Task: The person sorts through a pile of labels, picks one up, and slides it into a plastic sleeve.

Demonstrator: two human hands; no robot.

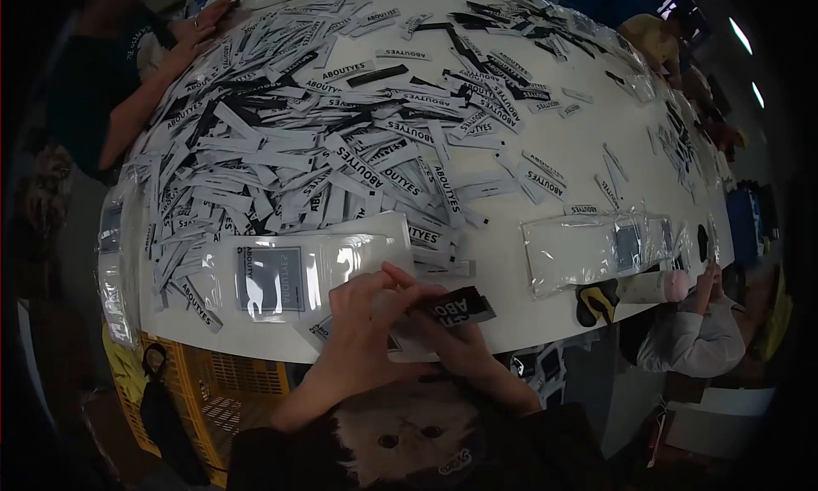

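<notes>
Black fabric with white lettering sits pinched between both hands at the bottom centre of the frame: a label (456, 306), held just over the near edge of the white table (554, 308). The left hand (362, 321) curls over from the left with its fingers closed on the label's near end; the right hand (452, 342) grips it from beneath, thumb and fingers shut on the same strip. Whether a clear sleeve is already around it I cannot tell.

Just left of the hands, in the lower left of the tabletop, lies a clear bag (294, 274) with a dark printed card inside, flat and looking finished. Another cluster of clear bags (596, 248) lies to the right of centre, also filled as far as I can see.

Beyond that, the upper left and centre of the frame is buried under a heap of loose labels (324, 142), white and black, most reading ABOUTYES, with thinner scatter toward the upper right. Judging by that, only a few pieces are bagged and the great bulk is left to do.

A person's forearm (149, 91) rests on the pile at the upper left; another person's hand (707, 278) works at the right edge. A yellow crate (217, 393) stands under the table at lower left.
</notes>
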